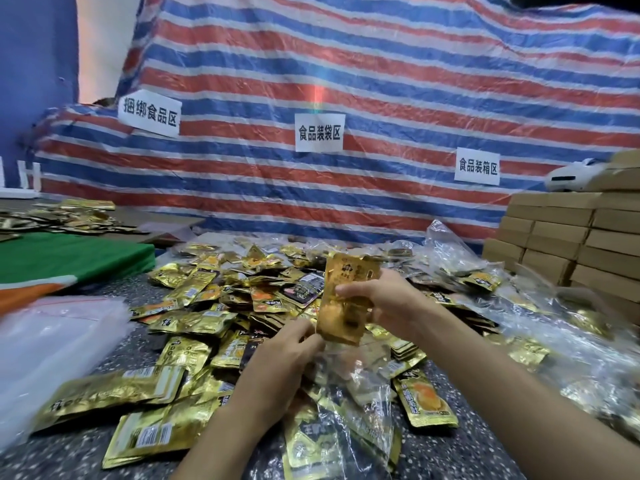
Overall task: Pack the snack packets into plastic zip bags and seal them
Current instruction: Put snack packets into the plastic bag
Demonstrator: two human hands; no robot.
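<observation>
Evidently early: right hand grasps a packet stack; left hand pinches the unsealed zip bag; loose packets abound.

A striped tarp hangs behind stacked cardboard boxes and green cloth.

Right hand grips packets; left, maybe bag.

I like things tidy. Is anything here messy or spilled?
Yes: shiny gold foil snack packets lie in a loose heap across the speckled dark table, overlapping and facing every way.
</observation>
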